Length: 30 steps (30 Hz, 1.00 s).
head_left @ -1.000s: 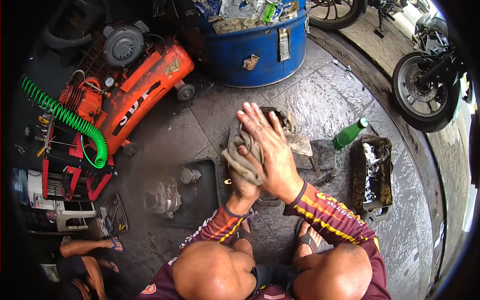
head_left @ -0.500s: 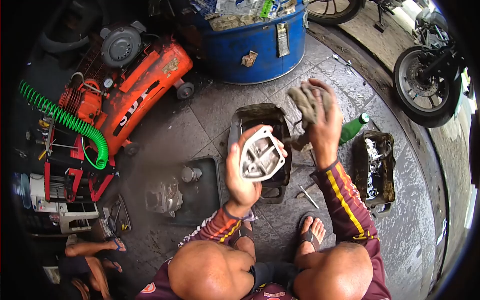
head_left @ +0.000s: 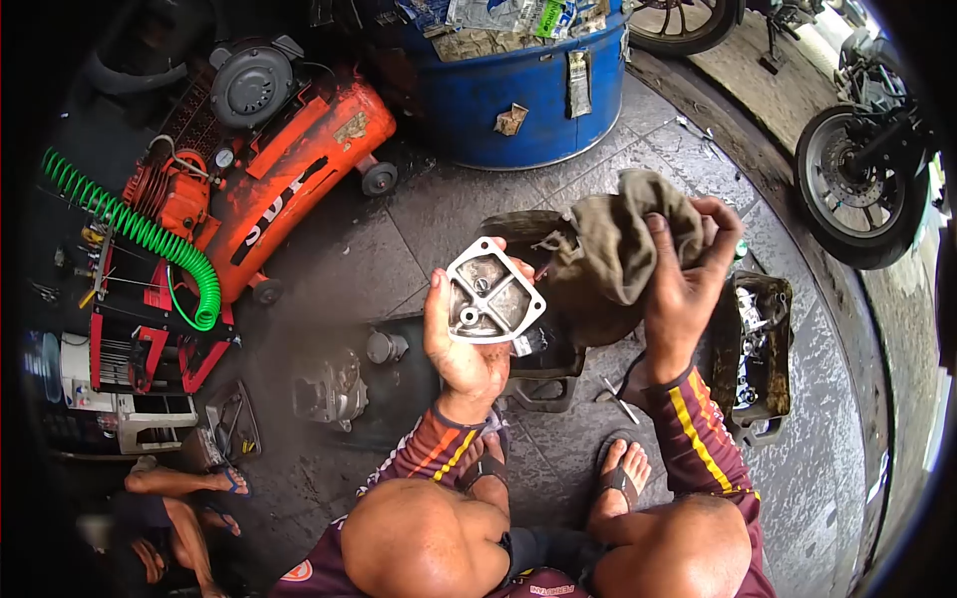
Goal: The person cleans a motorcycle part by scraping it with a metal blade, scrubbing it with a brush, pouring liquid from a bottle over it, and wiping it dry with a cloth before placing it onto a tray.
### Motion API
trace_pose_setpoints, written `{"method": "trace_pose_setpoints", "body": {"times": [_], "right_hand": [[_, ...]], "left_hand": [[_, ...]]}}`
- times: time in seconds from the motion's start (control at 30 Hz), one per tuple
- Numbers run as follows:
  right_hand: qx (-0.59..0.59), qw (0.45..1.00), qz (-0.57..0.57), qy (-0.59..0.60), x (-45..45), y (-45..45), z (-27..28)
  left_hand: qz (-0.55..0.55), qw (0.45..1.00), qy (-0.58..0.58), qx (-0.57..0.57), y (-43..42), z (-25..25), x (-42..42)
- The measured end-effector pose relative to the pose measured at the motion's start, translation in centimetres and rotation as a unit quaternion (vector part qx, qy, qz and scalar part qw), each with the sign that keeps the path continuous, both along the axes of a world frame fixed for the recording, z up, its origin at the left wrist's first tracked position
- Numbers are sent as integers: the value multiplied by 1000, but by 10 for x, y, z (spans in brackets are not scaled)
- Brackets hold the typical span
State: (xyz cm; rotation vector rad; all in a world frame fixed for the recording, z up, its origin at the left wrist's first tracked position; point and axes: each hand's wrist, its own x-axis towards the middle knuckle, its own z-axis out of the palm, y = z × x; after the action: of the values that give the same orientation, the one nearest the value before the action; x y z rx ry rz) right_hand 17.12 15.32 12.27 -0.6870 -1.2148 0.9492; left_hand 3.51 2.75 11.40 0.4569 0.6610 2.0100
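My left hand [head_left: 467,369] holds a metal engine cover [head_left: 510,300], its ribbed inner face and bolt holes toward me. The fingers curl behind the cover, with the thumb along its left edge. To the right, my right hand [head_left: 680,299] grips a crumpled grey-brown rag [head_left: 618,244] between thumb and fingers. The rag hangs spread out, its left part close to the cover; I cannot tell whether they touch. Below both hands stands a dirty open tub [head_left: 543,391], largely hidden by the cover and rag.
A tub [head_left: 783,344] of metal parts stands right, near a mostly hidden green bottle [head_left: 740,249]. A black tray [head_left: 414,394] and an engine casing [head_left: 334,394] lie left. Beyond are an orange compressor [head_left: 309,189], a blue drum [head_left: 469,110] and a motorcycle wheel [head_left: 842,184]. Another person's legs [head_left: 184,528] show lower left.
The rag has gone from bunched up to spread out, and my right hand has moved right and down with it. The cover has shifted slightly left and turned in my left hand.
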Motion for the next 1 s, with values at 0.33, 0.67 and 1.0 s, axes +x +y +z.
{"method": "trace_pose_setpoints", "body": {"times": [0.33,0.67,1.0], "right_hand": [[81,961,142,-224,-19,-38,1],[-140,977,161,-19,11,-33,22],[62,912,267,-303,-25,-72,9]], "left_hand": [[-3,983,102,-151,5,-22,4],[-43,980,-24,-192,2,-27,-19],[-90,977,57,-186,-6,-40,-2]]}}
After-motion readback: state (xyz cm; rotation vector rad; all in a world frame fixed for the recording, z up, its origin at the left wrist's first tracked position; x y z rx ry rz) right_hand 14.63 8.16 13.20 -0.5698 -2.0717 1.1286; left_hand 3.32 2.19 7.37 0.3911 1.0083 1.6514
